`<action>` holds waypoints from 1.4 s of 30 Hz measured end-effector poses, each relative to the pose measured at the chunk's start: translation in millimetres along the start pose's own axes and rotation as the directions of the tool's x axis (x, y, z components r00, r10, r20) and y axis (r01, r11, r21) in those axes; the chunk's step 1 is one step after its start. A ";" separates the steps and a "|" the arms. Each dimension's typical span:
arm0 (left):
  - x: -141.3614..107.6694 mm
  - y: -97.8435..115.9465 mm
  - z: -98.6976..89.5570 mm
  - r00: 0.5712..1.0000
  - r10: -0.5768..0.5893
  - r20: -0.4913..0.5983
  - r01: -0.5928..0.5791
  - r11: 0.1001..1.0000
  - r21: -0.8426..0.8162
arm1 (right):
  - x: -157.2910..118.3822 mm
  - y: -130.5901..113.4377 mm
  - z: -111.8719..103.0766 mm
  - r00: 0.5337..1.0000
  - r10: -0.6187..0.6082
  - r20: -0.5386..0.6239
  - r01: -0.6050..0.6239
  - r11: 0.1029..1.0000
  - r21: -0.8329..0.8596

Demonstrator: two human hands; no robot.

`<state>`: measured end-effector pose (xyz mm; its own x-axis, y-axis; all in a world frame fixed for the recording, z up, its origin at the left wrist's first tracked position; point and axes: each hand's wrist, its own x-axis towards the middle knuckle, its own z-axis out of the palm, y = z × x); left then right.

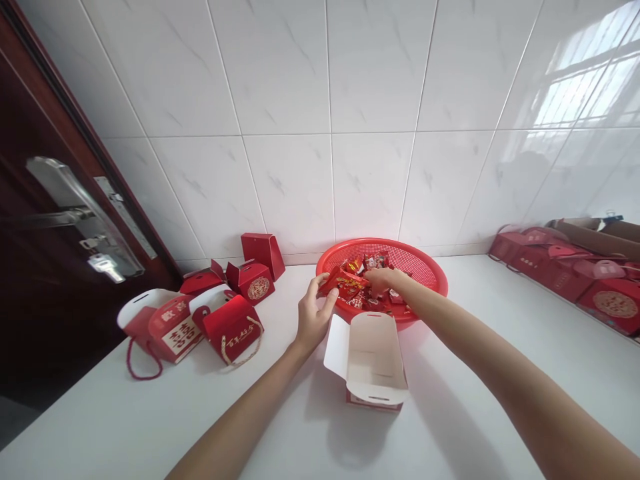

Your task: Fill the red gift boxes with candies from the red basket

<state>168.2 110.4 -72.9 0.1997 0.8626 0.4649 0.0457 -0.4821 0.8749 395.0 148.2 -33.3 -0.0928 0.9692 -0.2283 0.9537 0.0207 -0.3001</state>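
A red plastic basket [433,270] with a mesh wall holds several wrapped candies [375,261]. My left hand [315,310] is at its left rim, thumb and fingers closed on a red candy packet [349,283] with gold print. Inside the basket, my right hand [381,280] reaches down among the candies with its fingers bent together; whatever they grip is hidden. In front of the basket stands an open gift box [373,360], white inside, its flaps folded outward and no contents visible.
On the left are several red gift boxes, including one with a dark red cord [167,323] and one with a rope handle [235,327]. More red boxes [565,267] line the right side. A tiled wall [285,180] rises behind, and a dark door [45,280] stands left.
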 end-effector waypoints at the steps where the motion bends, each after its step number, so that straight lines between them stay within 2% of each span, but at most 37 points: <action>1: -0.1 0.2 0.2 1.000 -0.001 -0.001 0.001 1.000 0.000 | -2.2 1.3 -2.0 1.000 0.012 0.018 -0.013 0.999 0.038; 3: -0.4 0.6 0.2 1.000 0.000 0.001 0.000 1.000 0.000 | -7.8 1.9 -8.3 0.998 0.034 0.056 -0.042 0.990 0.136; 5: -0.6 1.2 -0.4 1.000 0.007 0.004 -0.007 1.000 0.004 | -14.6 -0.2 -16.4 1.000 -0.004 0.029 -0.004 0.964 0.268; 8: -0.3 2.4 -1.2 1.000 0.020 0.008 -0.020 1.000 0.012 | -25.8 -7.3 -28.1 0.990 -0.117 -0.081 0.142 0.865 0.482; 11: 1.4 3.8 -0.8 1.000 0.017 0.019 -0.017 1.000 0.020 | -36.1 -16.2 -36.2 0.954 -0.212 -0.213 0.300 0.714 0.633; 15: 4.4 6.2 0.6 0.998 -0.009 0.064 0.008 1.000 0.007 | -43.9 -24.9 -41.5 0.898 -0.272 -0.345 0.439 0.521 0.732; 18: 6.1 8.3 0.7 0.996 -0.022 0.092 0.023 1.000 -0.010 | -43.1 -26.9 -41.7 0.871 -0.294 -0.393 0.486 0.402 0.776; 20: 7.0 9.3 0.4 0.994 -0.031 0.105 0.033 0.999 -0.022 | -40.2 -26.8 -39.7 0.866 -0.310 -0.393 0.488 0.349 0.800; 23: 8.3 8.8 0.3 0.991 -0.048 0.124 0.053 0.998 -0.036 | -35.3 -27.8 -34.7 0.863 -0.356 -0.358 0.472 0.317 0.823; 30: 12.6 1.5 4.8 0.990 -0.083 0.114 0.088 0.995 -0.039 | -30.8 -45.5 -24.8 0.821 -0.510 -0.258 0.459 0.321 0.828; 34: 15.7 2.7 6.0 0.993 -0.062 0.103 0.068 0.996 -0.051 | -30.2 -47.4 -25.2 0.835 -0.461 -0.301 0.487 0.363 0.795; 38: 16.2 6.3 5.2 0.995 -0.047 0.090 0.049 0.999 -0.021 | -29.6 -36.5 -31.6 0.878 -0.341 -0.337 0.472 0.497 0.728; 40: 15.6 6.4 4.8 0.995 -0.048 0.090 0.049 0.999 -0.014 | -27.2 -26.4 -38.0 0.907 -0.259 -0.331 0.420 0.605 0.676; 42: 14.8 4.8 4.6 0.995 -0.051 0.090 0.052 0.999 -0.011 | -22.2 -12.9 -45.5 0.938 -0.148 -0.313 0.317 0.729 0.606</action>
<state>175.9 120.1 -62.4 0.2848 0.8684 0.4059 0.0447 -0.4350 0.8993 397.7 137.7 17.7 -0.1383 0.9830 0.1206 0.4928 0.1739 -0.8526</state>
